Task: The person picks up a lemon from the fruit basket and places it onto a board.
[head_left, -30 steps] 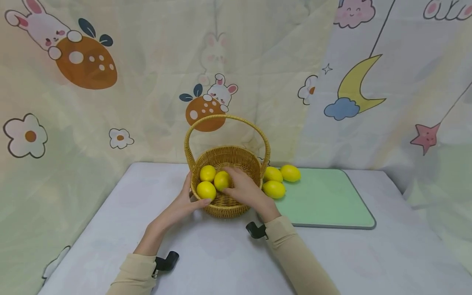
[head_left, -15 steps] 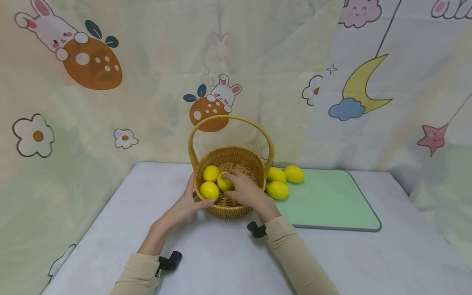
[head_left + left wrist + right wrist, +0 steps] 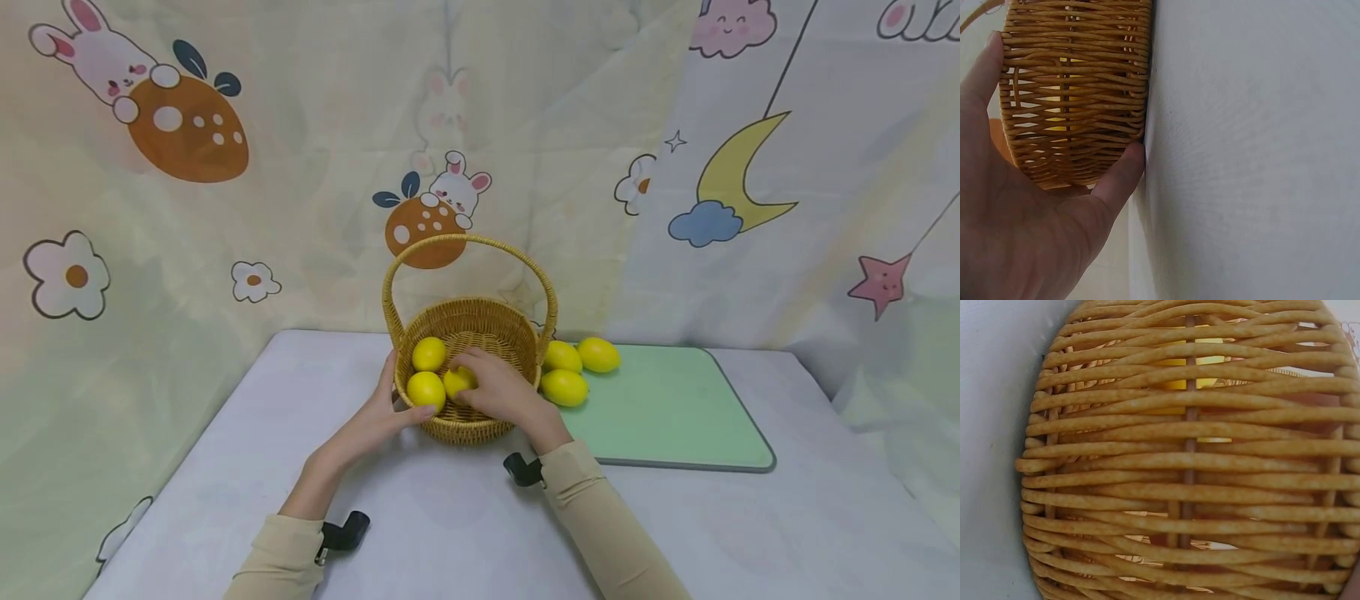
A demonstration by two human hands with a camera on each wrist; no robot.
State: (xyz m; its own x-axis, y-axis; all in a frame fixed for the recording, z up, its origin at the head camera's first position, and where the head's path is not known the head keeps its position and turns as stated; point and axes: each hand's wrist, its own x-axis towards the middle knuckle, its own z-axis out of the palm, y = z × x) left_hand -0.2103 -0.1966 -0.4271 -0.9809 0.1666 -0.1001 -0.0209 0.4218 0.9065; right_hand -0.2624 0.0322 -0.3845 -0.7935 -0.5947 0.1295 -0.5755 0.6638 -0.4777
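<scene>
A woven wicker basket [image 3: 468, 429] with a tall arched handle stands on the table. At its left side my left hand [image 3: 382, 412] grips it, the thumb by the rim; the left wrist view shows the hand [image 3: 1029, 219] spread along the wickerwork [image 3: 1079, 81]. Reaching inside, my right hand [image 3: 501, 387] holds a yellow lemon [image 3: 459, 382] low in the basket, partly covered by the fingers. Two more lemons, one farther back [image 3: 429, 354] and one nearer [image 3: 426, 392], lie along the left inner wall. The right wrist view is filled by the basket's woven side [image 3: 1210, 487], with yellow showing through gaps.
Right of the basket is a pale green board [image 3: 675, 408] with a dark edge. Three lemons [image 3: 564, 388] lie at its left end, close to the basket. A white cloth [image 3: 450, 533] covers the table, and a printed curtain [image 3: 322, 208] hangs behind.
My right hand has lowered the lemon inside the basket, nearer to the front lemon. My left hand keeps its place on the basket. The head view has shifted slightly.
</scene>
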